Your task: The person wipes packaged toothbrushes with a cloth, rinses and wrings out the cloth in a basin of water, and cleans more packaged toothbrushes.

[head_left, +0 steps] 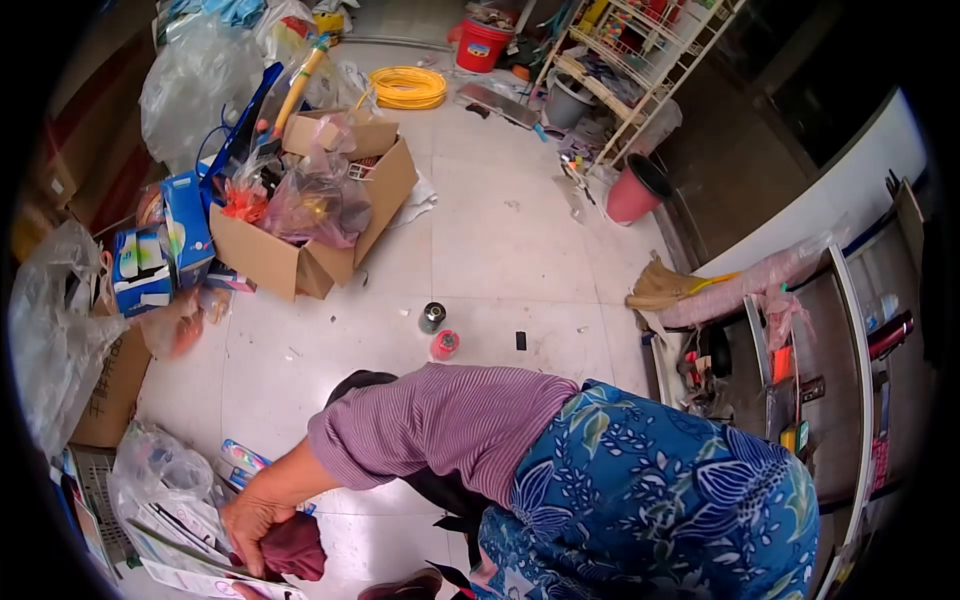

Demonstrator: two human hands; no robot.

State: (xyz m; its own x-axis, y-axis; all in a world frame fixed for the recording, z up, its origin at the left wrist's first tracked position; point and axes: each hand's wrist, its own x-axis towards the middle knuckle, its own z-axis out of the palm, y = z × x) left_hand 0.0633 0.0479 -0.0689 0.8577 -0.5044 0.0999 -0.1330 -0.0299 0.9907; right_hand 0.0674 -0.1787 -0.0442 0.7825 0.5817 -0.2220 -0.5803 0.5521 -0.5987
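Observation:
My right hand (255,522) reaches down at the lower left, its arm in a striped mauve sleeve. The fingers are closed around a bunched maroon cloth (296,546), and the fingertips rest by the edge of a flat white printed package (205,577). A sliver of my left hand (246,591) shows at the bottom edge beside that package; its fingers are mostly hidden. Next to the right hand lie a clear plastic bag (160,465) and blue-and-white packaging (243,457).
An open cardboard box (265,250) filled with bagged goods stands at the upper left. Two small bottles, one dark (432,317) and one pink (444,345), stand on the tiled floor. Further off are a yellow hose coil (408,88), a red bucket (482,45) and a wire rack (640,75).

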